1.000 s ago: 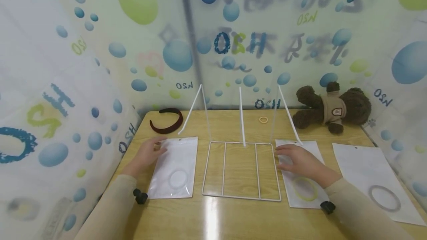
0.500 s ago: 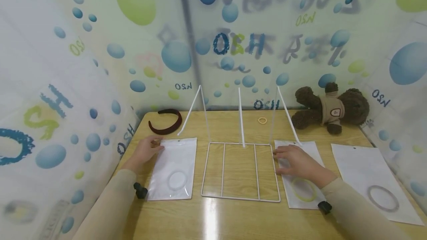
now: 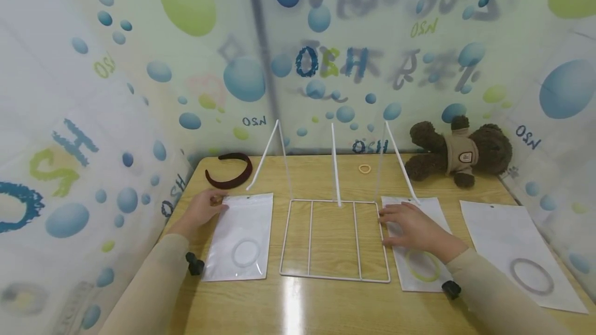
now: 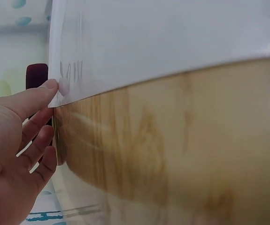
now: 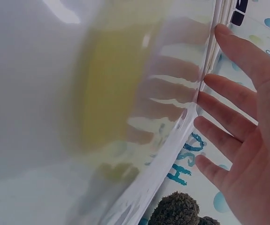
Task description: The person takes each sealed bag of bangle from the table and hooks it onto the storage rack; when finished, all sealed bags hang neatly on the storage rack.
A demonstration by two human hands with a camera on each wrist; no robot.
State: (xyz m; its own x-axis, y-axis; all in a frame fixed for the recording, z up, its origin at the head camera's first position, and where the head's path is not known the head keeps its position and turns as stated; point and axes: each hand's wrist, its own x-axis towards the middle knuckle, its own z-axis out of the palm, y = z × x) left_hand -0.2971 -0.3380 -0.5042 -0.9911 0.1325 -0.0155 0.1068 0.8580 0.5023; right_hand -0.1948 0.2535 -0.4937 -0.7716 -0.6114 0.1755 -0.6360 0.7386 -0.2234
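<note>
In the head view my left hand (image 3: 201,212) rests on the table at the upper left corner of a flat white plastic bag (image 3: 251,216) with a pale ring (image 3: 246,253) in it. The left wrist view shows the thumb touching that bag's corner (image 4: 71,89), the other fingers loosely bent. My right hand (image 3: 414,227) lies over a second bag (image 3: 430,211), which has a yellow ring (image 3: 422,265) showing. In the right wrist view its spread, relaxed fingers (image 5: 231,93) are at the glossy bag edge and hold nothing. The hand covers part of this bag.
Between the hands stands a white wire rack (image 3: 334,276) with upright rods. A third bag (image 3: 507,226) with a grey ring lies at right. Behind are a dark red headband (image 3: 229,182), a small yellowish ring (image 3: 364,169) and a brown teddy bear (image 3: 461,151). Printed curtains (image 3: 186,45) surround the wooden table (image 3: 326,309).
The head view shifts slightly, moving the scene a little left. The hands, bags and rack keep nearly the same places relative to one another.
</note>
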